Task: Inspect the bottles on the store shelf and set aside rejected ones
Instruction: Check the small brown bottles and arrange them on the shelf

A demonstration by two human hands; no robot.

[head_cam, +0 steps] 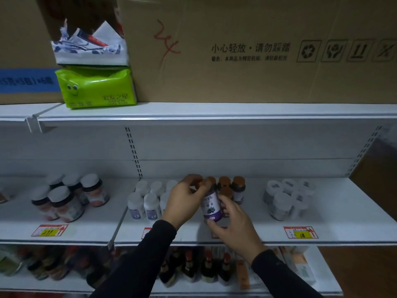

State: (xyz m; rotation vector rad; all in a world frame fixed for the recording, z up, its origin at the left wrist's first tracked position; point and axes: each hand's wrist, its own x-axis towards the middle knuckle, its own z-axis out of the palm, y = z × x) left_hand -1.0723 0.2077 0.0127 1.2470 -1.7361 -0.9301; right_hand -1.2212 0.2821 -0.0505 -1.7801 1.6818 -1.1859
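Observation:
A purple-labelled bottle (211,203) with an orange cap is tilted above the middle shelf (257,233), held between both hands. My left hand (185,201) grips its upper part and cap from the left. My right hand (235,224) curls round its base and right side. Behind it stand three matching orange-capped bottles (233,188). Left of my hands is a cluster of white-capped bottles (146,201) with purple labels.
White-wrapped bottles (287,198) stand at the right, dark white-lidded jars (68,196) at the left. Price tags (300,232) line the shelf edge. Cardboard boxes (247,50) and green tissue packs (96,89) sit on the top shelf. Dark bottles (193,265) fill the lower shelf.

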